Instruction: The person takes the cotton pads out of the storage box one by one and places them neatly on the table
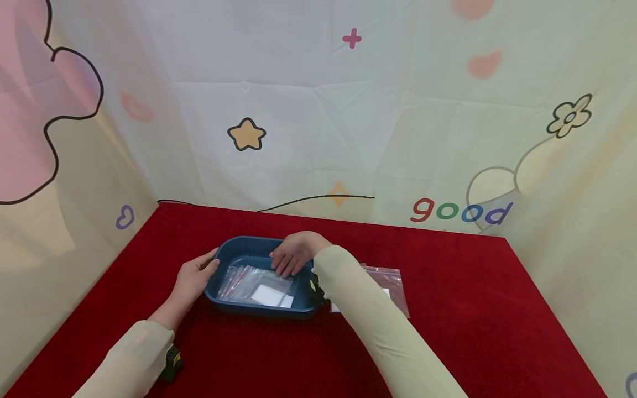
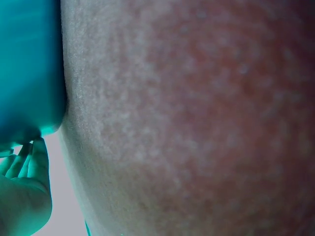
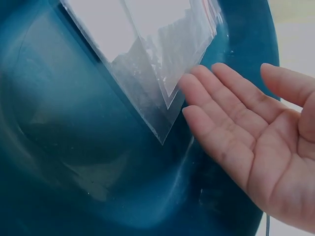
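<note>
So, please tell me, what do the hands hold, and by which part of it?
The left hand holds the blue oblong plastic tub by its left rim. The right hand, near the clear plastic bags, holds nothing.

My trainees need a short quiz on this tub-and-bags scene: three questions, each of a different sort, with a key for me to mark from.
1. Multiple choice. In the head view, which part of the blue tub does the left hand touch?
A) its right end
B) its left end
C) the middle of its near side

2. True or false: the right hand is clenched in a fist.

3. Fill in the gap: clear bags lie in the tub, and another clear bag lies on the red cloth, to the ____ of the tub in the head view.

Key:
1. B
2. False; its fingers are extended.
3. right
</note>
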### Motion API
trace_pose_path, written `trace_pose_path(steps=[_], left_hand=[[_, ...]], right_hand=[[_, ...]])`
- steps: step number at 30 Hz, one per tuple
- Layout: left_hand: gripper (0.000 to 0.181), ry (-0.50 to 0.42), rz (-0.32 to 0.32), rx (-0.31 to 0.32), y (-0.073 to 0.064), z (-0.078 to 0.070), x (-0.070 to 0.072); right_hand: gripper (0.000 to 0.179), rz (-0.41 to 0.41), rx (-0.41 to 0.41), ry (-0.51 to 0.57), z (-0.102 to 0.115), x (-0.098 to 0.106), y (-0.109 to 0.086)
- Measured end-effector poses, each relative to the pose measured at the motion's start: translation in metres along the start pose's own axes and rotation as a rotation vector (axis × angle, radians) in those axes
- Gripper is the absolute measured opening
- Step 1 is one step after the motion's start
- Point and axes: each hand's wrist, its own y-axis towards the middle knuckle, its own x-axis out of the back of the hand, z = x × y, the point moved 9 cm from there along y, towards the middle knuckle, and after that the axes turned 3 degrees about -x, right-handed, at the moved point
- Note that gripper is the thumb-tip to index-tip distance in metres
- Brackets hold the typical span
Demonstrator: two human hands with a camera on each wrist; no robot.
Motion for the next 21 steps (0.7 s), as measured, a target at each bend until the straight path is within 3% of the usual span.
trace_pose_path(steps=[12,21], left_hand=[[0.05,0.011,-0.04,-0.037,-0.0001,-0.0036,0.0011],[0.052,0.018,-0.023,-0.037,-0.0005,-0.0044,0.0001]], right_hand=[[0.042,0.018,-0.053,-0.037,-0.0027,-0.0069,0.0075],[0.017,-0.003,-0.03,-0.138,0.0033,-0.0094,0.0081]])
